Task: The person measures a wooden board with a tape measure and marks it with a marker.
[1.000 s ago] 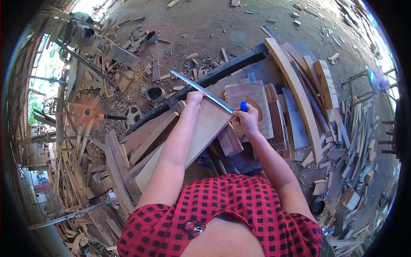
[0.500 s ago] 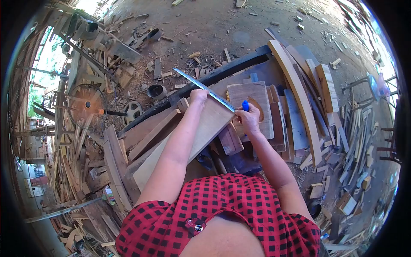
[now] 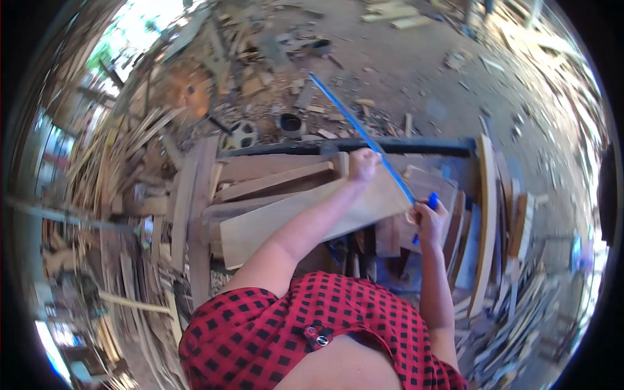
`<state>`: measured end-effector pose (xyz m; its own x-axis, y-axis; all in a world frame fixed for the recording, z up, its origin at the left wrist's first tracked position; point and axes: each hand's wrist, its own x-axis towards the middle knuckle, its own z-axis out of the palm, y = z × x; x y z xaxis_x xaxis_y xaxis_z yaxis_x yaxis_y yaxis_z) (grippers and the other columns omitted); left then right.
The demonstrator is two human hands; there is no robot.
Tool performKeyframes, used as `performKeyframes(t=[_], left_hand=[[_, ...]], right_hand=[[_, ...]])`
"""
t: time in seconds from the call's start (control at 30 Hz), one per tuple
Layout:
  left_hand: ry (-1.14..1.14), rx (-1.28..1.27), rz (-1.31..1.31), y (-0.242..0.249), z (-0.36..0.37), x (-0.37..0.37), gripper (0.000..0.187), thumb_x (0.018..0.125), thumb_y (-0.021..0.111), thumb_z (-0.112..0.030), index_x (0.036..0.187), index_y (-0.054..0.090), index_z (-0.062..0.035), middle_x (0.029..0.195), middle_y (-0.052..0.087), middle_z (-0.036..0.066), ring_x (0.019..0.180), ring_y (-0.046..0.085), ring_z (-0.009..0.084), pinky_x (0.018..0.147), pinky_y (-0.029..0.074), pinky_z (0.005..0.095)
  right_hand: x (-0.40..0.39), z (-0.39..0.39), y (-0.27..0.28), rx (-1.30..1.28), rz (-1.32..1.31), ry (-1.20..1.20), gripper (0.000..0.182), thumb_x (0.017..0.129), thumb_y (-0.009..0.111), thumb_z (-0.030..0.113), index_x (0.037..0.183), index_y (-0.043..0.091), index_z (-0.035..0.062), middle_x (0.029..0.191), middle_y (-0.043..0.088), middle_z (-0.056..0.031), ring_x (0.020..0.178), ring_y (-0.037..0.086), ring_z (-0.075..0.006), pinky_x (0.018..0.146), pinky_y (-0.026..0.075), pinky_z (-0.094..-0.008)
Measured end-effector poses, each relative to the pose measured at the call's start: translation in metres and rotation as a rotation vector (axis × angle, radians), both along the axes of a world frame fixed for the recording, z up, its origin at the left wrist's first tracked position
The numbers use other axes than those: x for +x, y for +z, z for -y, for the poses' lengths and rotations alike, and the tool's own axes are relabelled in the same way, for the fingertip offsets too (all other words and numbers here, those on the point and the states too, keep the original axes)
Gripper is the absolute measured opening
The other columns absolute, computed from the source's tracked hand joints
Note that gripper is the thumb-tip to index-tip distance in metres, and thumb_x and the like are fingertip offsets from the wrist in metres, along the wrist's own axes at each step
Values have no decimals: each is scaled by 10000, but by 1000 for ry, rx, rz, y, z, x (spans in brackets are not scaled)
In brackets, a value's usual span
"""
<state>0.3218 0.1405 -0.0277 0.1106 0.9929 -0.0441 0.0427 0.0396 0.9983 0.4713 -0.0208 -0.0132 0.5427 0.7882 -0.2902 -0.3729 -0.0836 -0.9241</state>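
A long thin ruler (image 3: 351, 118), tinted blue by the light, lies slantwise across the end of a pale wooden board (image 3: 312, 221). Its far end sticks out beyond the board. My left hand (image 3: 364, 166) is closed at the ruler's middle, by the board's far edge. At the near end of the ruler, my right hand (image 3: 430, 221) pinches with thumb and fingers while also gripping a blue marker (image 3: 433, 200), whose top shows above the fist. The exact finger contact is blurred.
Under the board is a dark-framed bench (image 3: 273, 149) stacked with planks. A curved timber (image 3: 485, 227) stands along its right side. An orange fan (image 3: 190, 91) sits at the left. Scrap wood (image 3: 507, 338) and offcuts cover much of the ground.
My view has turned, so bench, board and hands appear farther right and lower, with the bench edge now nearly level. Both hands keep their hold on the ruler, which slants more steeply in view.
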Motion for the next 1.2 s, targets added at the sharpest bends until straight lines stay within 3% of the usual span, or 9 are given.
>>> performKeyframes(t=[0.13,0.23,0.6,0.8,0.87,1.03,1.1,1.17,1.2], left_hand=[[-9,-145,185,25,21,-44,95,822,637,-136,739,660,-98,701,591,-65,646,514,28,575,403,215],[53,-251,334,51,47,-80,97,859,591,-177,881,658,-110,855,654,-22,798,606,80,654,482,261],[263,-351,544,70,162,-225,161,886,606,-249,938,645,-102,871,662,21,786,637,116,654,519,272],[338,-454,643,56,209,-253,266,884,612,-349,974,648,-102,852,660,25,756,639,120,626,518,267],[226,-518,661,62,218,-260,288,897,593,-358,978,647,-87,877,662,52,769,647,132,628,522,270],[110,-465,181,87,254,-345,293,914,567,-321,1011,645,-55,865,651,59,747,645,130,603,513,239],[342,-481,113,79,274,-402,293,899,580,-280,1060,638,-42,875,654,66,731,640,124,586,508,221],[791,-362,102,53,282,-438,317,889,582,-249,1105,625,-22,919,657,77,723,635,122,561,503,221],[790,-363,98,53,276,-439,317,889,582,-249,1105,625,-22,919,657,77,723,635,122,561,503,221]], right_hand=[[-14,0,50,57,20,91,52,720,581,-41,768,594,-24,582,551,-56,462,507,-125,429,362,-233],[-30,-4,66,73,65,192,63,710,586,-63,756,596,-22,598,560,-53,462,507,-119,433,372,-229],[-110,-14,88,-66,205,764,86,679,597,-32,753,613,8,620,575,-44,482,517,-100,464,400,-214],[-131,-25,67,-102,70,868,105,669,597,-15,771,608,5,596,566,-50,455,519,-116,421,390,-214],[-131,-28,67,-123,35,885,113,666,591,-19,776,606,0,590,563,-53,447,517,-121,409,391,-219],[-103,-38,59,-199,-85,835,137,639,574,-36,773,583,-14,603,561,-75,430,512,-150,394,422,-255],[-79,-42,51,-235,-73,773,150,628,570,-37,777,571,-16,614,556,-78,432,515,-161,393,423,-263],[-58,-46,48,-257,-61,780,161,617,560,-49,773,569,-14,613,555,-82,422,514,-169,398,433,-263],[-48,-48,47,-274,-61,791,165,614,554,-57,771,568,-13,617,557,-84,418,515,-173,399,439,-264]])
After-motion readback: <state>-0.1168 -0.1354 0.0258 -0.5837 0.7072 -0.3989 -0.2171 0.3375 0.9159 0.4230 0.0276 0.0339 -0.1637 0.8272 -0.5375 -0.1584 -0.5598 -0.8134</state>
